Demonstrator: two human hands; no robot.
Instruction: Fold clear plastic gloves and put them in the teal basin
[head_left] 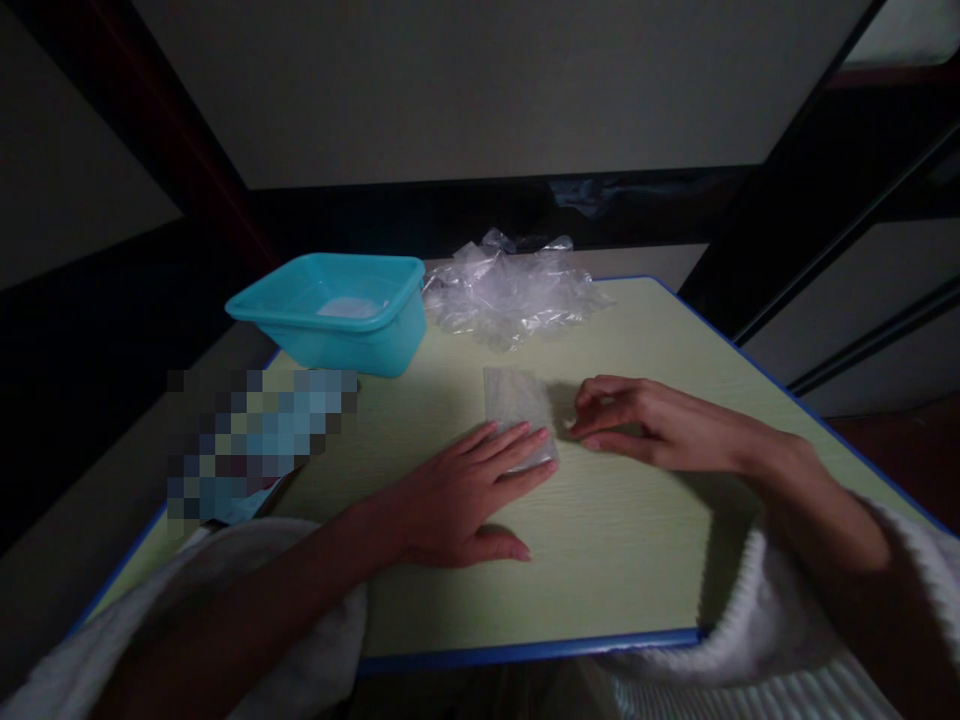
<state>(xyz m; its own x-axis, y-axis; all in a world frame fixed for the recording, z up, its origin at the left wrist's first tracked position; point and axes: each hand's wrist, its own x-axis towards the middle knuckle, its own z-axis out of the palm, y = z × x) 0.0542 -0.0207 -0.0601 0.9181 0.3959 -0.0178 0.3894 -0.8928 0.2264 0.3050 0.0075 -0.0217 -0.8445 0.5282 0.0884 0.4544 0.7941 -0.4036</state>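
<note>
A small, flat, whitish see-through plastic bag (517,395) lies in the middle of the table. My left hand (469,495) rests on its near part, fingers stretched out and spread, thumb apart on the table. Just right of the bag is my right hand (637,425), its fingers curled in and the thumb and fingertips brought close together. A tiny pale bit shows at those fingertips, too small to name. Part of the bag is hidden under my left fingers.
A turquoise plastic basin (405,335) with something white inside stands at the back left. Crumpled clear plastic (514,290) is heaped at the back. A blurred-out light blue object (300,420) lies on the left. The pale table (600,570) has a blue edge.
</note>
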